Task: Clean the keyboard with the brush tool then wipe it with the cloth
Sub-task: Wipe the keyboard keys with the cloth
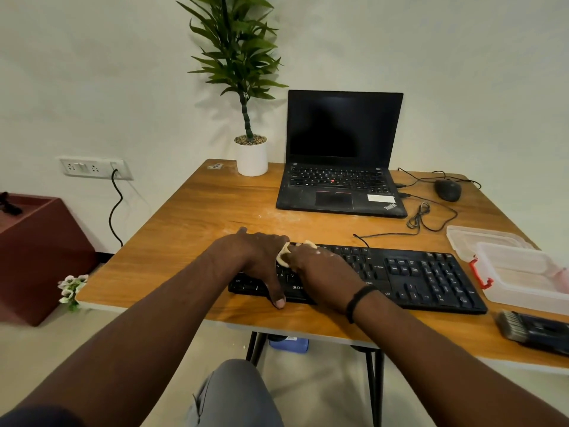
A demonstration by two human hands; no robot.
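Lying across the near part of the wooden table [191, 217], the black keyboard [431, 278] has both hands on its left half. The left hand [255, 257] rests flat, steadying it; the right hand [320, 269] grips a pale cloth [282, 255] against the keys. The brush tool [529, 329] sits at the table's right edge.

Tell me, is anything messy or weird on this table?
Yes. Pale dust or powder is smeared on the table in front of the laptop, and the laptop's palm rest looks dusty too. A small scrap lies beside the plant pot. The mouse cable lies in a loose tangle.
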